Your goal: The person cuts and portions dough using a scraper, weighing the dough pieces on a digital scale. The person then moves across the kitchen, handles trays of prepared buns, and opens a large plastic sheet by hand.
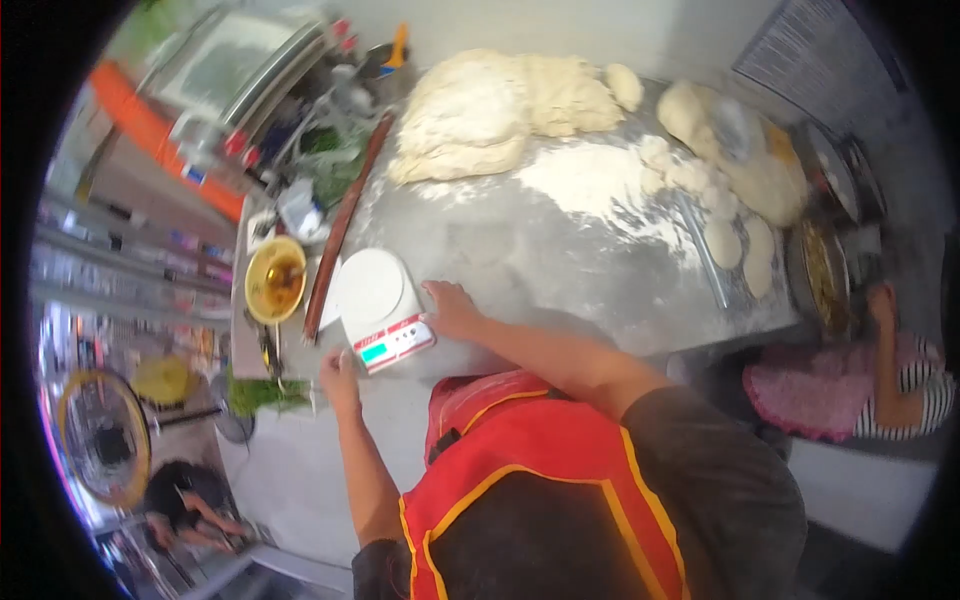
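The floured tabletop [560, 285] bears dough [460, 115] along its far edge and a scale [376, 300] by its near edge, toward the left corner. The right hand [456, 312], grip spread, is beside the scale's right side; the left hand [341, 378] is by its near-left corner, grip unclear.

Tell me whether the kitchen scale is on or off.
The scale is on: its display glows turquoise; any digits are too small to read.
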Action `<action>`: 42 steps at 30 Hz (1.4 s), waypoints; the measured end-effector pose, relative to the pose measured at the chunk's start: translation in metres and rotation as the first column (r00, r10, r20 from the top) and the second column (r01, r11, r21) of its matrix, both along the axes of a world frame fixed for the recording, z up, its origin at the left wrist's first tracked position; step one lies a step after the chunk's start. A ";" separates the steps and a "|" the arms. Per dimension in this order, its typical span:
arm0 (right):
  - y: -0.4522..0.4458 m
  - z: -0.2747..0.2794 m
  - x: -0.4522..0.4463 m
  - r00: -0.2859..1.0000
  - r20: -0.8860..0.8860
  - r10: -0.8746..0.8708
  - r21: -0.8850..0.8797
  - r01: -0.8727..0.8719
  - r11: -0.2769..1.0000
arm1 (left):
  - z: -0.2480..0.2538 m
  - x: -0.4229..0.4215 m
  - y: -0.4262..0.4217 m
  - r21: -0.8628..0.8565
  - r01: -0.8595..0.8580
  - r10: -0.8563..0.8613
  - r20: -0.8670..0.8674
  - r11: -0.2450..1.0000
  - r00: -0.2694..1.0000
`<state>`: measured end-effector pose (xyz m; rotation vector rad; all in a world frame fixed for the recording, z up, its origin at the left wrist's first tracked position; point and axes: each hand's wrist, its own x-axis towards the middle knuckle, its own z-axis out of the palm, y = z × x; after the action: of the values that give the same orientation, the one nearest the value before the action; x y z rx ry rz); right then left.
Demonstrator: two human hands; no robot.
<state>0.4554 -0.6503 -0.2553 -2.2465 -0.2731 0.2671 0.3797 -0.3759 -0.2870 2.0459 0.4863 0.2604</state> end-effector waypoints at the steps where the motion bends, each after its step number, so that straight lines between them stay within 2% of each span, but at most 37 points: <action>1: -0.013 -0.016 -0.002 0.993 0.102 -0.062 0.051 0.057 0.997 | 0.013 0.002 -0.001 0.229 -0.048 0.031 0.076 0.972 0.997; 2: -0.028 -0.023 -0.003 0.972 0.199 -0.123 0.102 0.104 0.989 | 0.003 -0.001 0.006 0.283 -0.032 0.008 0.086 0.959 0.996; 3: -0.052 -0.020 -0.008 0.965 0.177 -0.194 0.109 0.177 0.978 | -0.018 -0.003 0.020 0.335 -0.019 -0.015 0.099 0.942 0.995; 5: -0.111 -0.034 -0.021 0.877 0.358 -0.319 -0.035 0.354 0.934 | -0.011 0.011 0.002 0.365 0.054 -0.084 0.069 0.929 0.994; 6: -0.145 -0.025 -0.028 0.857 0.328 -0.397 -0.050 0.435 0.899 | 0.034 0.011 -0.042 0.343 0.112 -0.128 0.026 0.933 0.991; 7: -0.180 -0.013 -0.036 0.831 0.301 -0.468 -0.067 0.508 0.859 | 0.047 0.016 -0.075 0.297 0.166 -0.185 0.037 0.941 0.982; 8: -0.213 -0.016 -0.048 0.751 0.310 -0.583 -0.123 0.639 0.759 | 0.059 0.020 -0.109 0.248 0.220 -0.240 0.049 0.943 0.970; 10: -0.272 0.016 -0.074 0.573 0.267 -0.775 -0.113 0.817 0.566 | 0.053 0.032 -0.156 0.114 0.331 -0.348 0.190 0.937 0.918; 11: -0.310 0.007 -0.086 0.523 0.366 -0.770 -0.154 0.850 0.505 | 0.055 0.037 -0.178 0.140 0.393 -0.413 0.170 0.909 0.895; 13: -0.385 -0.012 -0.102 0.421 0.422 -0.803 -0.268 0.904 0.334 | 0.058 0.041 -0.214 0.195 0.503 -0.530 0.120 0.842 0.840; 16: -0.439 0.007 -0.107 0.351 0.476 -0.806 -0.353 0.916 0.190 | 0.064 0.047 -0.257 0.260 0.557 -0.606 0.174 0.789 0.776; 19: -0.474 -0.005 -0.101 0.468 0.441 -0.766 -0.510 0.833 0.216 | 0.058 0.043 -0.289 0.295 0.526 -0.570 0.084 0.798 0.817; 22: -0.490 -0.009 -0.095 0.561 0.369 -0.741 -0.468 0.801 0.374 | 0.064 0.035 -0.326 0.169 0.502 -0.511 0.008 0.848 0.860; 25: -0.509 -0.016 -0.094 0.674 0.303 -0.674 -0.468 0.721 0.510 | 0.068 0.028 -0.362 0.190 0.502 -0.512 0.004 0.844 0.859; 28: -0.526 -0.010 -0.099 0.687 0.008 -0.726 -0.235 0.707 0.667 | 0.079 0.028 -0.395 0.152 0.554 -0.554 -0.045 0.819 0.831; 29: -0.530 0.002 -0.105 0.661 -0.282 -0.696 0.017 0.728 0.685 | 0.084 0.026 -0.406 0.170 0.554 -0.557 -0.034 0.815 0.830; 30: -0.529 0.030 -0.112 0.627 -0.540 -0.561 0.252 0.757 0.603 | 0.085 0.024 -0.412 0.154 0.557 -0.555 -0.059 0.816 0.830; 31: -0.530 0.050 -0.117 0.595 -0.727 -0.344 0.436 0.786 0.438 | 0.085 0.022 -0.419 0.137 0.560 -0.554 -0.079 0.817 0.829; 34: -0.516 0.066 -0.126 0.551 -0.832 -0.069 0.549 0.835 0.039 | 0.078 0.020 -0.429 0.106 0.589 -0.580 -0.108 0.801 0.807; 38: -0.501 0.070 -0.126 0.520 -0.852 -0.055 0.518 0.854 0.045 | 0.075 0.031 -0.435 0.166 0.647 -0.652 -0.036 0.744 0.758; 40: -0.493 0.101 -0.123 0.514 -0.852 -0.095 0.507 0.857 0.088 | 0.074 0.041 -0.435 0.171 0.654 -0.662 -0.014 0.737 0.749; 42: -0.485 0.107 -0.122 0.542 -0.798 -0.265 0.487 0.838 0.247 | 0.065 0.054 -0.433 0.214 0.653 -0.672 0.017 0.726 0.741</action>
<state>0.3335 -1.1357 -0.1481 -0.9877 0.7039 0.2822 0.4339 -0.8088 -0.2219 2.2445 -0.3716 -0.0414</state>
